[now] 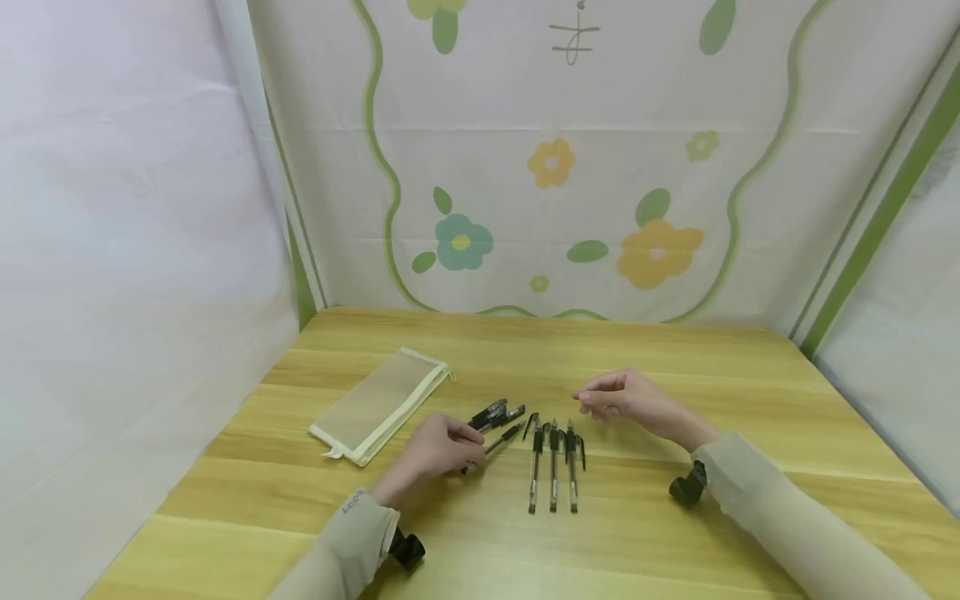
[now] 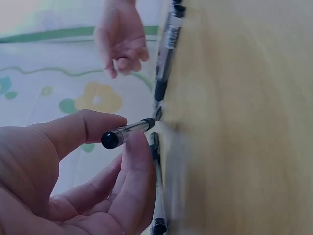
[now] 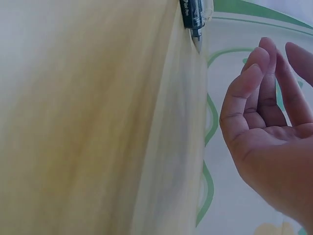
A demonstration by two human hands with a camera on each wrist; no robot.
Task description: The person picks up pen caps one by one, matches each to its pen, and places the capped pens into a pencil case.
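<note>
My left hand (image 1: 442,446) pinches a black gel pen (image 2: 129,132) between thumb and fingers; in the head view its dark front end points away to the right. Just beyond that hand lie several more black pens (image 1: 491,413) in a loose bunch. To the right, 3 clear-barrelled pens lie side by side, the left pen (image 1: 536,467), the middle pen (image 1: 553,471) and the right pen (image 1: 573,471), with black caps (image 1: 582,452) near their tips. My right hand (image 1: 630,402) hovers above and right of this row, fingers loosely bent, holding nothing.
A pale mesh zip pouch (image 1: 381,398) lies flat on the wooden table (image 1: 637,533), left of the pens. A white flowered cloth (image 1: 585,167) hangs behind the table. White cloth walls (image 1: 135,250) stand at both sides.
</note>
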